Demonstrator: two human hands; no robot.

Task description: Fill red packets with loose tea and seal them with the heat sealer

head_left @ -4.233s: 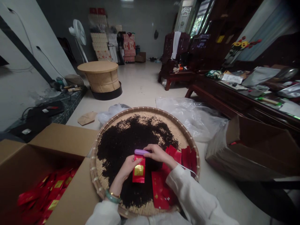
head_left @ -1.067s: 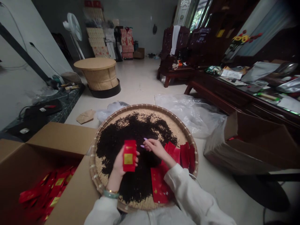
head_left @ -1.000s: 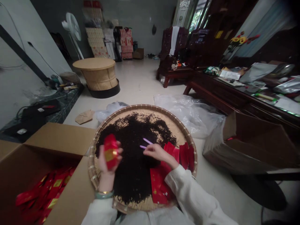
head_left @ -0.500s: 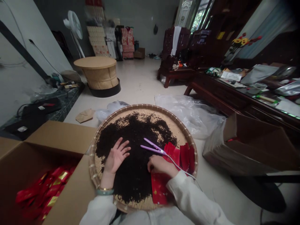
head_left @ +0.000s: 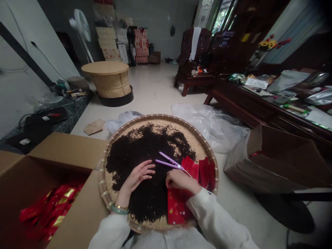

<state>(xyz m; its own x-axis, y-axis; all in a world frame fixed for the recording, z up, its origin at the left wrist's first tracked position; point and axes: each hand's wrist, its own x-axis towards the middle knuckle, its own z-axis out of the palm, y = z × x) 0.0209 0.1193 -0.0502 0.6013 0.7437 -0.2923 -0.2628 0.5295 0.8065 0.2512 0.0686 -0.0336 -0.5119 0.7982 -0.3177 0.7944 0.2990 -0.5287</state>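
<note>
A round woven bamboo tray (head_left: pixel 209 147) holds a wide heap of dark loose tea leaves (head_left: pixel 145 148). Over the heap's left part is my left hand (head_left: pixel 138 176), its fingers stretched out and nothing in it. Bent fingers of my right hand (head_left: pixel 181 181) are closed at the upper edge of a red packet (head_left: pixel 175 209); the fingertips are partly hidden. Just beyond that hand lies a purple mini hair straightener (head_left: pixel 169 162), jaws apart, with a pale cord. More red packets (head_left: pixel 206 173) are stacked at the tray's right side.
To the left stands an open cardboard box (head_left: pixel 66 148) with red gold-marked packets (head_left: pixel 58 207) inside. Another open box (head_left: pixel 249 166) is at the right. Clear plastic sheeting (head_left: pixel 207 126) lies behind the tray, before a cluttered dark wooden table (head_left: pixel 233 103).
My left hand has moved right and turned inward over the leaves, fingers still apart. My right hand has shifted slightly right at the packet's upper edge.
</note>
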